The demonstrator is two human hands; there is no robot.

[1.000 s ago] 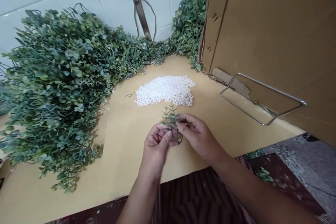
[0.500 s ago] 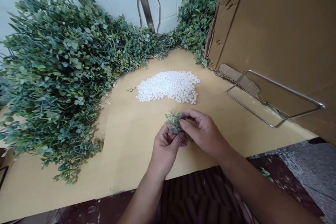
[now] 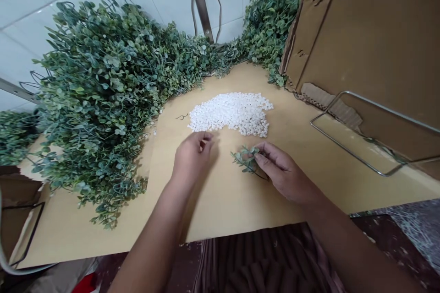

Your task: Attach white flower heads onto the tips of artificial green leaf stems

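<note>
My right hand (image 3: 283,169) pinches a small artificial leaf sprig (image 3: 245,158) between thumb and fingers. Its green leaves point left, and a thin dark stem shows below the fingers. To the left, my left hand (image 3: 192,155) is over the table with fingers curled and thumb close to the index finger. Whatever it may hold is too small or hidden to make out. Just beyond both hands lies a flat pile of small white beads (image 3: 230,112); the left fingertips are close to its near edge.
A big heap of artificial greenery (image 3: 113,78) covers the left side, and more foliage (image 3: 275,18) stands at the back right. A cardboard box (image 3: 378,46) rises on the right, with a metal wire frame (image 3: 347,149) before it. Everything rests on a tan table covering (image 3: 220,201).
My left hand has let go of the leaf sprig and moved left and forward, towards the white beads. The sprig stays in my right hand. The view has shifted slightly left.
</note>
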